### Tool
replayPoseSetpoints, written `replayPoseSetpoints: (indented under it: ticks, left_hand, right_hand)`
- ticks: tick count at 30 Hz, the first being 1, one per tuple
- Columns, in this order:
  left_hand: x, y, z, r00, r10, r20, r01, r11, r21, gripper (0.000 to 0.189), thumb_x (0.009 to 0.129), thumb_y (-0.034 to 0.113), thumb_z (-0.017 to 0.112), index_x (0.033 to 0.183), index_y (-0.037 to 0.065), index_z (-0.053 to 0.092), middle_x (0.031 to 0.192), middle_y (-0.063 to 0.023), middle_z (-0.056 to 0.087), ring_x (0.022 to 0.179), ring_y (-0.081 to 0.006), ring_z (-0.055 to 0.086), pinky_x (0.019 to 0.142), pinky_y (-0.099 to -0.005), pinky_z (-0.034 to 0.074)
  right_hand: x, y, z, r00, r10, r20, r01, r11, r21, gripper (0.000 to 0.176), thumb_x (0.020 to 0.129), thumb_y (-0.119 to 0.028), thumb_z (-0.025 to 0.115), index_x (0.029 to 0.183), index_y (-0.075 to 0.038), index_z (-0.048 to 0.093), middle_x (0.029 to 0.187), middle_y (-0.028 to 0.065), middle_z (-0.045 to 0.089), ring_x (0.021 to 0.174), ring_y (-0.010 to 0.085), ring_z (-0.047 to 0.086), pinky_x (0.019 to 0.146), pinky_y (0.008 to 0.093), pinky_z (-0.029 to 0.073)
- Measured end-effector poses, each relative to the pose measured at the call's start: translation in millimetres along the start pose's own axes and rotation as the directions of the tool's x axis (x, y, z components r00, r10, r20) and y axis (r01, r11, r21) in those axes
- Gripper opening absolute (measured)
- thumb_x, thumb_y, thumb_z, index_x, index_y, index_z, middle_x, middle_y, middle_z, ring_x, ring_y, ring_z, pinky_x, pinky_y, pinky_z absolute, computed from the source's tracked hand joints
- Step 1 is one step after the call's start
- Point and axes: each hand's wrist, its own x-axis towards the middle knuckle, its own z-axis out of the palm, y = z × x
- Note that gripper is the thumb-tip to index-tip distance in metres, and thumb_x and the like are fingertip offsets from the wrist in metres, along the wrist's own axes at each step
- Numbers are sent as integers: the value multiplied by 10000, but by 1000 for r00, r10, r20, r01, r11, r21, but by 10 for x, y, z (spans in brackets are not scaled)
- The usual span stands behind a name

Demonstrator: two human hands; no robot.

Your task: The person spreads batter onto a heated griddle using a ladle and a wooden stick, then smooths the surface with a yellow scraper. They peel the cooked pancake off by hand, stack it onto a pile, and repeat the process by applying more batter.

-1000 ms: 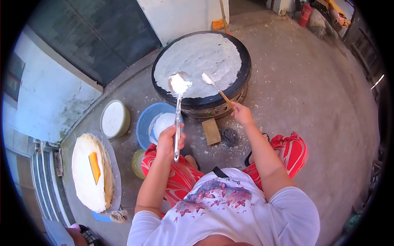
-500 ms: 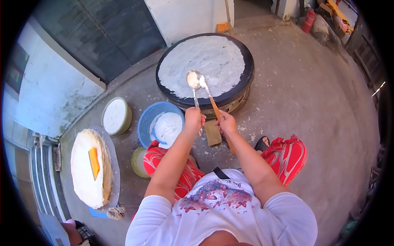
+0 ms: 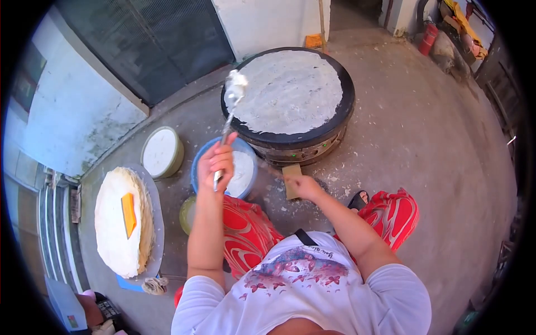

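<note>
I watched my left hand (image 3: 217, 163) wrap round the long ladle (image 3: 228, 124), which pointed far by the left of the griddle (image 3: 348, 92), my right hand (image 3: 302, 186) gripping a blurry stick (image 3: 272, 170) aimed left toward the blue tub (image 3: 245, 146).

On my feed, the concrete floor (image 3: 424, 167) bears the round griddle (image 3: 290, 92), blue basin (image 3: 245, 148), tan bucket (image 3: 177, 162) and brown block (image 3: 292, 170).

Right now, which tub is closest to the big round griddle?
The blue basin; it's right beside the griddle. The olive bucket and the yellow-green tub both stand farther away.
</note>
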Motion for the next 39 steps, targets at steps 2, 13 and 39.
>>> replayPoseSetpoints:
  ticks: [2, 13, 39]
  left_hand:
    - [-281, 230, 1, 990, 85, -113, -72, 991, 114, 406, 910, 151, 371, 1233, -94, 350, 707, -48, 431, 503, -97, 406, 410, -226, 358]
    - [-1130, 1388, -1339, 652, 364, -666, -160, 924, 348, 363, 913, 235, 345, 1034, -101, 410, 693, -67, 438, 490, -106, 397, 405, -205, 344]
    - [-2284, 573, -2565, 18, 943, -331, -116, 331, 936, 290, 840, 218, 467, 1045, 18, 515, 863, -40, 491, 837, -171, 494, 703, -336, 402]
  right_hand:
    - [-23, 5, -24, 1000, -11, 5, 11, 999, 34, 365, 842, -161, 484, 1207, -139, 491, 1034, 125, 606, 834, 237, 609, 726, 329, 474]
    - [-211, 358, -863, 911, 285, -298, 53, 636, 770, 673, 727, 133, 401, 1350, -65, 243, 1212, 96, 455, 515, 113, 483, 418, 231, 397]
    - [509, 365, -1125, 790, 571, -223, -307, 684, 662, 375, 841, -167, 488, 1208, -234, 518, 856, 98, 643, 712, 183, 600, 651, 304, 474]
